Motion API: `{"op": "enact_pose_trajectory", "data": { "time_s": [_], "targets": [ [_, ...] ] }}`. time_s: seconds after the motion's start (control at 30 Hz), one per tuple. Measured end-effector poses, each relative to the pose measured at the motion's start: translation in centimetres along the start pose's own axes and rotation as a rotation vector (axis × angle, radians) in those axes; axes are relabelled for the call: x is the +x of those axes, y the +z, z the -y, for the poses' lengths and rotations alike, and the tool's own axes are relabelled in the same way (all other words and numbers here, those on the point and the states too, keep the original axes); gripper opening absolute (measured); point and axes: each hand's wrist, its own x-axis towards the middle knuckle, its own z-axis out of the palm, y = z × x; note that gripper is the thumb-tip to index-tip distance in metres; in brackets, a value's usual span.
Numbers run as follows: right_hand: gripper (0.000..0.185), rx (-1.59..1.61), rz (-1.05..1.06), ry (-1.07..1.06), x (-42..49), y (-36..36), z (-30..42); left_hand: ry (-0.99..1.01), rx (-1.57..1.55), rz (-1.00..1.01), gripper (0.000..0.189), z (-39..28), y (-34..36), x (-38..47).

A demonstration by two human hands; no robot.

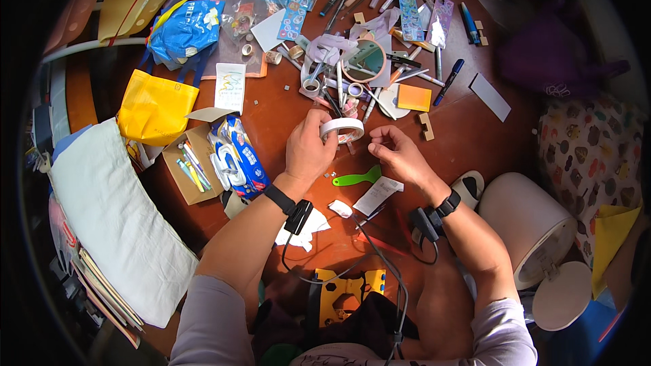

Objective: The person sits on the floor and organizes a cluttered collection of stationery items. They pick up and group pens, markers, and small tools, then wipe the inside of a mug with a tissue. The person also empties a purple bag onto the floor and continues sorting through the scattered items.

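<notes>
My left hand grips a roll of white tape by its left side, thumb at the rim and fingers behind it. To the right, my right hand hovers apart from the roll, its fingers bent and thumb near the index finger; nothing clear shows between them. Below the hands lie a green plastic scraper and a printed paper slip. Just beyond the roll is a pile of pens, small tape rolls and a round mirror with a pink rim.
At left stand a cardboard box of pens, a blue wet-wipes pack and a yellow bag. A white cylindrical bin lies at right. Sticker sheets and markers cover the far side. Cables hang between my wrists.
</notes>
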Motion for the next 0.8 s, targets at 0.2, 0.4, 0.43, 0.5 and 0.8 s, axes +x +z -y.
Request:
{"op": "enact_pose_trajectory", "data": {
  "time_s": [0.2, 0.4, 0.43, 0.5, 0.8],
  "targets": [
    [0.028, 0.047, 0.059, 0.140, -1.1, 0.7, -0.2, -0.466, -0.416, -0.593, 0.020, 9.5, -9.3, -6.5],
    [0.018, 0.075, -0.047, 0.116, -1.5, -0.8, -1.1, -1.107, 0.085, -1.049, 0.030, 24.6, -22.2, -10.9],
    [0.018, 0.074, -0.062, 0.109, -1.5, -1.1, -1.4, -1.211, 0.022, -1.035, 0.032, 25.6, -23.2, -12.0],
    [0.017, 0.073, -0.065, 0.125, -1.6, -1.7, -2.0, -1.220, -0.026, -1.028, 0.033, 26.1, -24.2, -13.1],
    [0.013, 0.107, -0.062, 0.034, -2.3, -0.4, 4.0, -0.688, -0.697, -0.547, 0.024, 8.8, -28.2, -6.6]
  ]
}}
